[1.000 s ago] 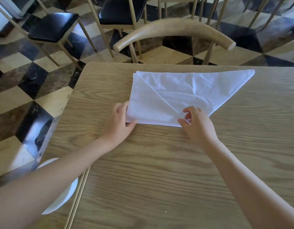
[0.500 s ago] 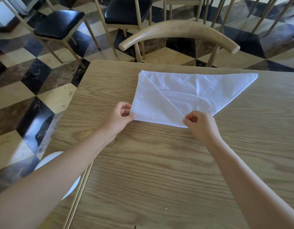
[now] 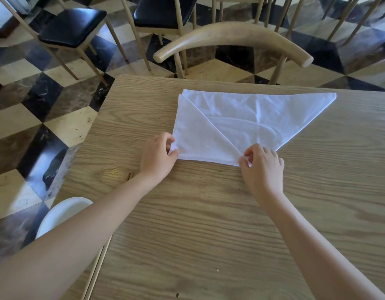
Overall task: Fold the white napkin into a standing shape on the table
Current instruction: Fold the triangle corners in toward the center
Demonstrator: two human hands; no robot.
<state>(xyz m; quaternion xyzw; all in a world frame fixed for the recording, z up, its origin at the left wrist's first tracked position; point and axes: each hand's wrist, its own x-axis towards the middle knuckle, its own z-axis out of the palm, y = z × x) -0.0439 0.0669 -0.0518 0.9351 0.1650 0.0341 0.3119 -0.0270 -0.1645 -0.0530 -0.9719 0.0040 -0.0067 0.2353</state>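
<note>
The white napkin (image 3: 241, 122) lies flat on the wooden table (image 3: 209, 213), folded into a triangle with its left part turned down over itself; one point reaches far right. My left hand (image 3: 158, 156) pinches the napkin's near left corner between thumb and fingers. My right hand (image 3: 262, 164) pinches the near bottom tip, where the diagonal fold line ends. Both corners look slightly lifted off the wood.
A curved wooden chair back (image 3: 232, 37) stands just beyond the table's far edge. Two black-seated chairs (image 3: 72, 24) stand on the checkered floor behind. A white round seat (image 3: 61, 213) sits below the table's left edge.
My left hand went from resting flat beside the napkin to pinching its corner. My right hand closed on the bottom tip. The napkin has stayed in place.
</note>
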